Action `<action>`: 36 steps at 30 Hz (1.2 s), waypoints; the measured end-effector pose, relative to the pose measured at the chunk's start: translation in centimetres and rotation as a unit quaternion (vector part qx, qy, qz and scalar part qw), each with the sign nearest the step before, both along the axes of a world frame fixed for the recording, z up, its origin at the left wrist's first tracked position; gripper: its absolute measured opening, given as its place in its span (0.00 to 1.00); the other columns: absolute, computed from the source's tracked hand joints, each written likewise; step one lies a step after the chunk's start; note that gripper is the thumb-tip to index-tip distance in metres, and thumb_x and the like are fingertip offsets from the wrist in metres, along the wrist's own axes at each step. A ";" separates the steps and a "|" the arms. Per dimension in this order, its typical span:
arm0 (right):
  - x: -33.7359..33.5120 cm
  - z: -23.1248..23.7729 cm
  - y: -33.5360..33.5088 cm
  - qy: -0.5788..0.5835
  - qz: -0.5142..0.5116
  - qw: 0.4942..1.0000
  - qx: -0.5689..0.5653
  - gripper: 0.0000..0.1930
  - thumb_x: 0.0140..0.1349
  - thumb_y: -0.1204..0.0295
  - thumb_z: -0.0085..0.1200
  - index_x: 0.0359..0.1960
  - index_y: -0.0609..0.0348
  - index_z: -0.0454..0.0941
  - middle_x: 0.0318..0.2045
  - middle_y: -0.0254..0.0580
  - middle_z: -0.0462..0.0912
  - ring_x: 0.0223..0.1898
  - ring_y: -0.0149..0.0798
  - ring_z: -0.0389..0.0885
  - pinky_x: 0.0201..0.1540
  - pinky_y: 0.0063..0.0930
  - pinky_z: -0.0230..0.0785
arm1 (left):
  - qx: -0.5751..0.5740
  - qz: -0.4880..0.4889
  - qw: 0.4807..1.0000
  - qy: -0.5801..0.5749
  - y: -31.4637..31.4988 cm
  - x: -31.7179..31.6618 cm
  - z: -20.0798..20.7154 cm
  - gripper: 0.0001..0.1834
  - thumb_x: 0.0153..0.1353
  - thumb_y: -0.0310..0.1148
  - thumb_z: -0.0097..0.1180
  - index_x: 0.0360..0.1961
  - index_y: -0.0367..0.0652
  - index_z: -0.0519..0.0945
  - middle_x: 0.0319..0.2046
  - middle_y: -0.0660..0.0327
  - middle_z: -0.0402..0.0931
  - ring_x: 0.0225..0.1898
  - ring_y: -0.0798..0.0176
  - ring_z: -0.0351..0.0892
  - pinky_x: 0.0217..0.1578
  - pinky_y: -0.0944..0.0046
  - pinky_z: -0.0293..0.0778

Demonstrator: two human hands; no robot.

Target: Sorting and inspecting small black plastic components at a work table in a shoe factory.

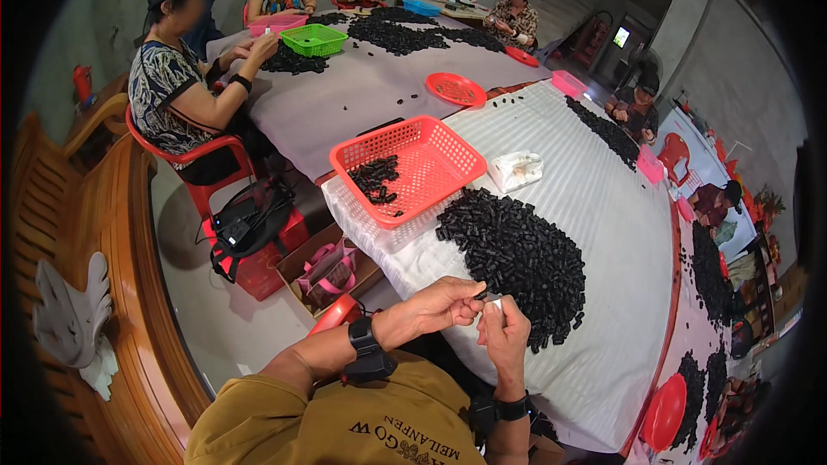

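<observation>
My left hand (438, 305) pinches a small black cylindrical piece (481, 294) between thumb and fingertips. Close beside it, my right hand (506, 332) is closed on a small white thing (495, 303), too small to identify. Both hands meet over the near edge of the white-covered table (629, 258). Just beyond them spreads a large pile of similar black pieces (525, 263). Farther back stands a red plastic basket (431, 164) with some black pieces heaped in its left part. A crumpled white tissue (517, 170) lies between basket and pile.
A red round tray (456, 89) lies beyond the basket. Several people sit around the joined tables; one person (194, 86) works at the left near a green basket (314, 40). A wooden bench (129, 293) and a red chair (202, 164) stand on the left, with a box (332, 271) below.
</observation>
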State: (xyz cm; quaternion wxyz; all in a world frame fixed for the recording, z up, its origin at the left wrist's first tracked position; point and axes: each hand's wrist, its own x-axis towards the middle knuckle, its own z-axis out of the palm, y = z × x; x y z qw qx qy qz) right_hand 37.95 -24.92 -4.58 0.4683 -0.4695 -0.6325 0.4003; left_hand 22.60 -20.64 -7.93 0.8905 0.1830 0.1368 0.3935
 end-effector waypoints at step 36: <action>0.1 -0.5 0.8 0.099 -0.071 0.993 -0.005 0.10 0.59 0.73 0.54 0.24 0.60 0.67 0.16 0.31 0.71 0.13 0.20 0.66 0.14 0.15 0.58 | -0.045 -0.067 0.997 -0.018 -0.2 0.7 -0.7 0.11 0.64 0.35 0.49 0.35 0.36 0.72 0.20 0.70 0.62 0.17 0.78 0.51 0.16 0.77 0.50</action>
